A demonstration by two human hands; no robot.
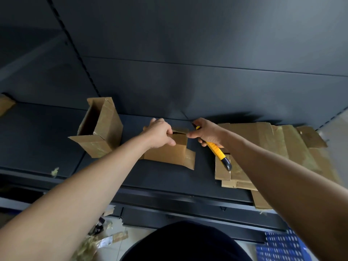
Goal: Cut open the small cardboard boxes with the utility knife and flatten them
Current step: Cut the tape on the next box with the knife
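Observation:
A small brown cardboard box (169, 153) lies on the dark shelf (163, 178) in the middle, one taped flap sticking out to its right. My left hand (160, 134) grips its top edge, thumb over the near side. My right hand (206, 132) holds a yellow and black utility knife (218, 150), the handle pointing toward me and the blade end hidden behind the fingers, while its fingertips pinch the box's top right corner. A second box (98, 129) stands open on end at the left, with a flap folded out in front.
A pile of flattened cardboard (267, 147) covers the shelf's right side and overhangs the front edge. The dark back panel rises just behind the boxes. Tape scraps and paper bits (105, 240) litter the floor below, by a blue patterned sheet (278, 247). Another cardboard corner (4, 105) shows far left.

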